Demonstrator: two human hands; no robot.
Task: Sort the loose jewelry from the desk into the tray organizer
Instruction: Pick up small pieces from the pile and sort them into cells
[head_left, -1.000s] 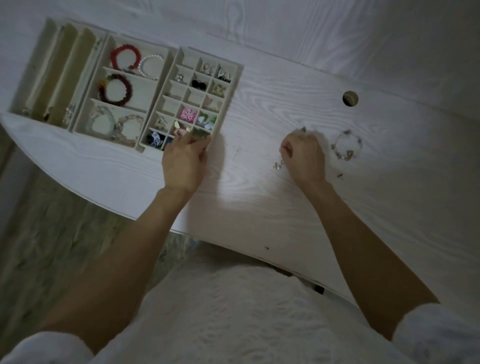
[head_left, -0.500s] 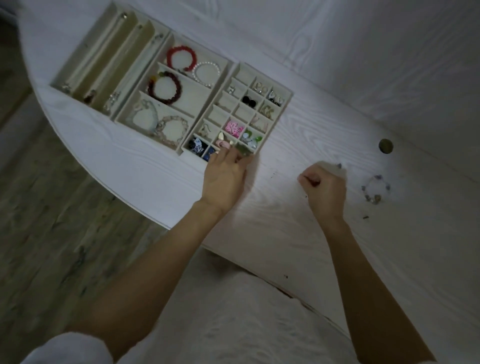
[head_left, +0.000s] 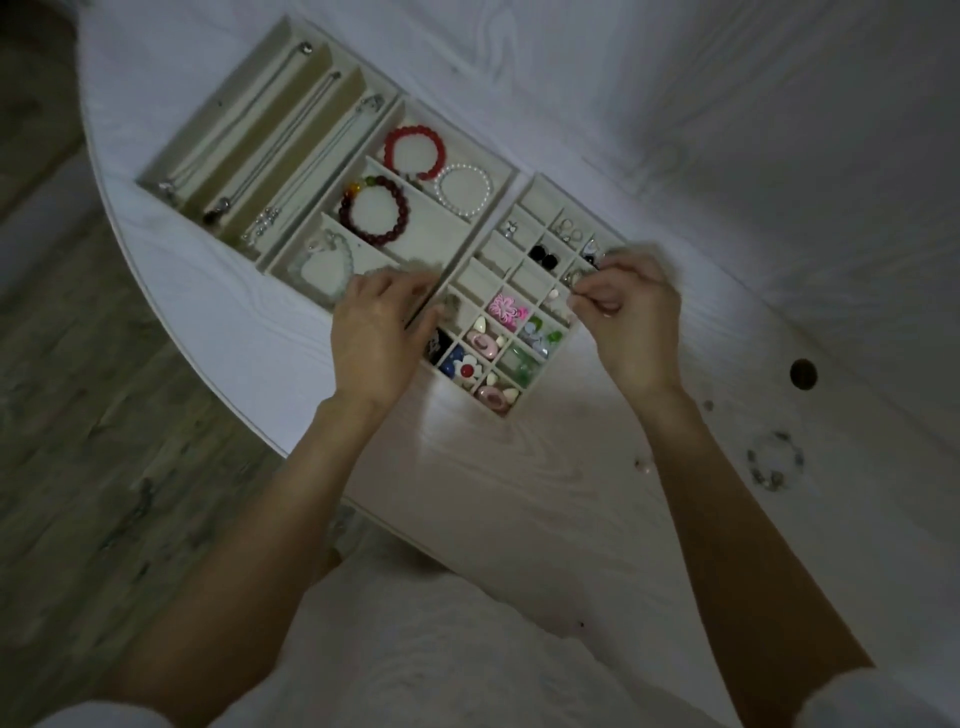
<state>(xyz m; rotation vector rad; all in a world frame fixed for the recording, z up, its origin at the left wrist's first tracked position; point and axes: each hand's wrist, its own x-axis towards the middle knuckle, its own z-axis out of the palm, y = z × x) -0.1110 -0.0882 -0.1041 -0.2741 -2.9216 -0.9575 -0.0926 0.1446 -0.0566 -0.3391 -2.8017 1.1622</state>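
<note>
The tray organizer sits at the desk's far left in three sections: a necklace tray (head_left: 283, 156), a bracelet tray (head_left: 447, 228) with red, dark and pearl bracelets, and a small-cell grid tray (head_left: 543, 200) with earrings and charms. My left hand (head_left: 376, 338) lies flat and open on the divider between the bracelet and grid trays. My right hand (head_left: 631, 317) hovers over the grid tray's right edge, fingertips pinched on a small piece of jewelry that is mostly hidden. A loose beaded bracelet (head_left: 774, 460) and a small loose piece (head_left: 644, 466) lie on the desk to the right.
The white wood-grain desk (head_left: 519, 493) has a curved front edge, with wood floor at the left. A round cable hole (head_left: 803, 373) is at the right, and a tiny dark speck (head_left: 707, 405) lies near it. A wall rises behind the desk.
My right hand has left the desk spot near the loose bracelet and moved left to the grid tray. My left hand slid from the tray's front edge to the divider. The view shifted.
</note>
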